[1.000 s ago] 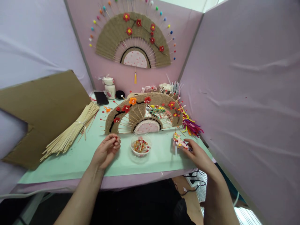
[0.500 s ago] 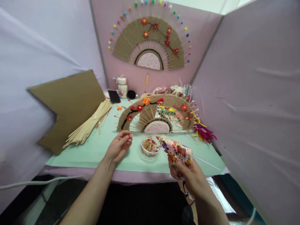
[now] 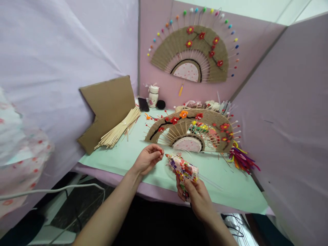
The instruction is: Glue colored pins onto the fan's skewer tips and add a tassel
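Note:
My right hand (image 3: 193, 193) is wrapped round the grip of a hot glue gun (image 3: 183, 168) covered in flowery wrapping, a clear glue stick (image 3: 211, 182) poking out of its back. The gun's nozzle points left, close to my left hand (image 3: 149, 158). Between the thumb and fingers of that hand I pinch a small red bead (image 3: 161, 151). Partly hidden behind the gun is a clear round bowl (image 3: 169, 172). Just beyond both hands stands a decorative fan (image 3: 211, 119) of brown cord and sticks, with red and orange flowers on a dark branch.
A second fan (image 3: 205, 44) hangs on the pink back wall. To the left, a bundle of thin sticks (image 3: 119, 129) rests against a cardboard piece (image 3: 110, 102). A phone (image 3: 143, 104) and a white bottle (image 3: 153, 96) stand behind. Colourful pipe cleaners (image 3: 243, 159) lie at the right.
The view has turned left, so the scene sits further right. My hands have come closer together, and the glue gun's nozzle is now near the bead, with the gun in front of the bowl.

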### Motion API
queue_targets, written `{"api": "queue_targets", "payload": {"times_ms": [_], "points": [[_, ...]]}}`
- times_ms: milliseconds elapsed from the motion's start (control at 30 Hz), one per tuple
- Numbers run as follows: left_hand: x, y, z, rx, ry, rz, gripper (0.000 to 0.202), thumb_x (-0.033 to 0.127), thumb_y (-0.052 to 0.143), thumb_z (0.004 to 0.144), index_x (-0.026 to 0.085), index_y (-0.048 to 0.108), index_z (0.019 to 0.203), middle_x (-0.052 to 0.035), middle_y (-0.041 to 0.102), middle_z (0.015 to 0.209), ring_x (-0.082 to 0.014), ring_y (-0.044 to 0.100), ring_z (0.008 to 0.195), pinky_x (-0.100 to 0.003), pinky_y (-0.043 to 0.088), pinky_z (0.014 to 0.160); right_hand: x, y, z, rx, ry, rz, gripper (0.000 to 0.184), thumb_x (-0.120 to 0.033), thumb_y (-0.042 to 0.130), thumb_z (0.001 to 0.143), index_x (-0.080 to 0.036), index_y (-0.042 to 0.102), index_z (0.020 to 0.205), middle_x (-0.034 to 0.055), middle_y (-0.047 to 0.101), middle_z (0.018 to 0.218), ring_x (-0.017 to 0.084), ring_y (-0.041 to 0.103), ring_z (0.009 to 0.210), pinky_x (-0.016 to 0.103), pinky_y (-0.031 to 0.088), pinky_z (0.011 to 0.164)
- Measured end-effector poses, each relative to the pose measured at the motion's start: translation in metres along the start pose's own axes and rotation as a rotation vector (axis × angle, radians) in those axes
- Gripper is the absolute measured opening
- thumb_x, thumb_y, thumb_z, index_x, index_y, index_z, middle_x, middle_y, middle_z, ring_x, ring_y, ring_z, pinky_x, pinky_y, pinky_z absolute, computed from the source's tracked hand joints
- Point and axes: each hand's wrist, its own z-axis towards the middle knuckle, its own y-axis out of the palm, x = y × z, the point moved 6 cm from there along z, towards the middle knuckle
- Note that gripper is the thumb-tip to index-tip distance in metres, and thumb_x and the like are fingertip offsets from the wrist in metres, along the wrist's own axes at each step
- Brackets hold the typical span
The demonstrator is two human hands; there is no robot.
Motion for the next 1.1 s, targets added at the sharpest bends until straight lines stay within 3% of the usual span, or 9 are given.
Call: {"api": "queue_targets", "payload": {"times_ms": [267, 667, 900, 1100], "points": [[-0.0011, 0.0032, -0.0003, -0.029, -0.010, 0.048, 0.036, 0.027, 0.092, 0.045, 0.012, 0.066, 0.065, -0.0011, 0.066, 0.064, -0.0077, 0.058, 0.058, -0.018, 0.048, 0.058, 0.0064, 0.0048, 0.0035, 0.020, -0.013, 0.033, 0.044, -0.062, 0.052, 0.085, -0.019, 0.051, 0.077, -0.0040, 0.044, 0.061, 0.008, 0.036, 0.048, 0.023, 0.029, 0.044], [-0.0019, 0.0018, 0.0007, 0.074, 0.017, 0.118, 0.035, 0.031, 0.091, 0.043, 0.011, 0.069, 0.062, -0.0048, 0.068, 0.060, -0.0100, 0.057, 0.050, -0.023, 0.047, 0.053, 0.0086, 0.0035, 0.0008, 0.056, -0.011, -0.065, 0.047, -0.065, 0.048, 0.084, -0.020, 0.051, 0.072, -0.0024, 0.046, 0.062, 0.010, 0.038, 0.048, 0.025, 0.032, 0.045], [0.0019, 0.0031, -0.0008, 0.044, 0.049, 0.100, 0.032, 0.024, 0.090, 0.046, 0.013, 0.068, 0.067, -0.0031, 0.068, 0.063, -0.0105, 0.060, 0.056, -0.022, 0.047, 0.056, 0.0076, 0.0018, 0.0010, 0.073, -0.021, -0.074, 0.048, -0.066, 0.047, 0.084, -0.019, 0.052, 0.077, -0.0021, 0.046, 0.064, 0.010, 0.039, 0.049, 0.025, 0.033, 0.044], [0.0035, 0.0073, -0.0017, 0.022, 0.047, 0.104, 0.034, 0.030, 0.092, 0.044, 0.013, 0.068, 0.061, -0.0023, 0.066, 0.059, -0.0085, 0.056, 0.052, -0.020, 0.045, 0.053, 0.0078, 0.0042, 0.0000, 0.052, -0.031, -0.047, 0.047, -0.064, 0.048, 0.085, -0.018, 0.054, 0.081, -0.0021, 0.047, 0.064, 0.009, 0.039, 0.048, 0.025, 0.033, 0.044]]}}
